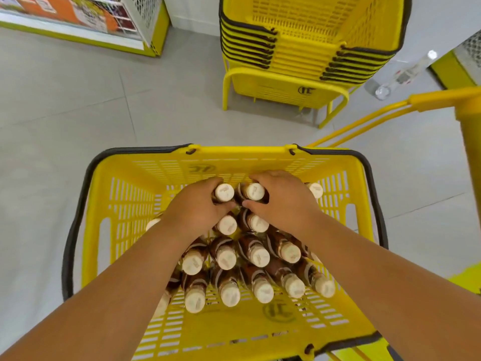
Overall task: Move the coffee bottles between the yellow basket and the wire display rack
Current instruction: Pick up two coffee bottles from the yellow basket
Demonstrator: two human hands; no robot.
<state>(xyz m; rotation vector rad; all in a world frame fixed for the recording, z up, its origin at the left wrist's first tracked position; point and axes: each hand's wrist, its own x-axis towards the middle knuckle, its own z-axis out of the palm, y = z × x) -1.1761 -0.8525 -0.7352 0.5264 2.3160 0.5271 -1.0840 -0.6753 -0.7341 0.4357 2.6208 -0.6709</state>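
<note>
While both arms reach down into the yellow basket [125, 204], each hand, left hand [197, 207] and right hand [283, 201], grips one coffee bottle's neck.

A shop floor, by our reading.
At the top of the frame we see a stack of yellow shopping baskets [307, 40] nested on a yellow stand [283, 92]; at upper left a low display shelf [78, 24] edged in yellow; below, a yellow basket [166, 332] full of capped coffee bottles [226, 254] on grey floor tiles [104, 100].

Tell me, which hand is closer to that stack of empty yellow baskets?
Right. The right hand grips a bottle directly below the basket stack; the left hand grips its bottle farther left.
</note>
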